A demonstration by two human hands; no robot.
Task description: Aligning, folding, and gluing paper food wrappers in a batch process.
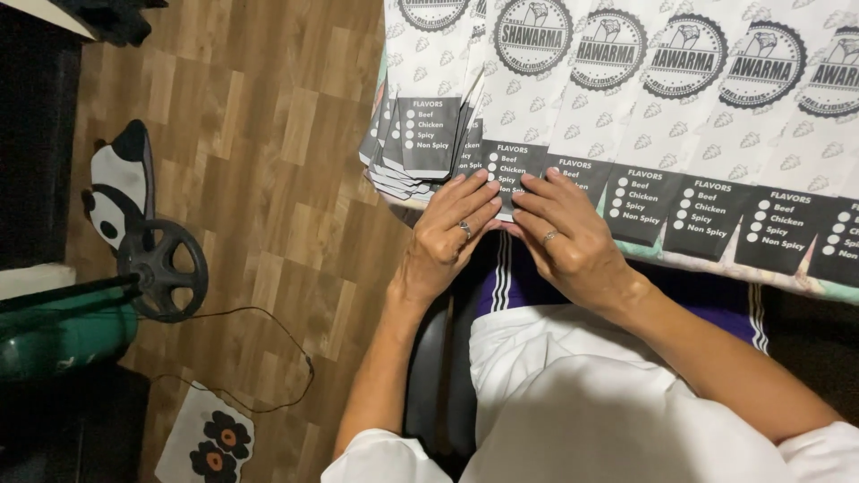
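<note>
Both hands work at the near edge of the table [787, 284], on the one printed paper wrapper [512, 170] that lies in front of the person. Left hand [447, 234] and right hand [565, 234] sit close together, nearly touching, fingers flat and pressing down on the wrapper's dark bottom panel; neither is closed around anything, they only pin and crease the paper at its lower edge. Judged from how things lie: a stack of finished wrappers [420, 143] sits just left of the hands, fanned and overlapping, bottoms aligned, so a fair number look done. To the right, a row of unfolded wrappers [716, 134] runs side by side along the table to the frame's edge, at least four more visible, so much is left; the count beyond the frame cannot be told. The wrapper in hand appears mid-fold at its bottom end. Appearance: thin white paper with a faint grey repeat pattern, a round dark stamp near the top, a dark grey rectangular panel with white tick circles at the bottom. It lies flat, partly overlapped by its neighbours. Wood-pattern floor [268, 179] lies below the table edge.
</note>
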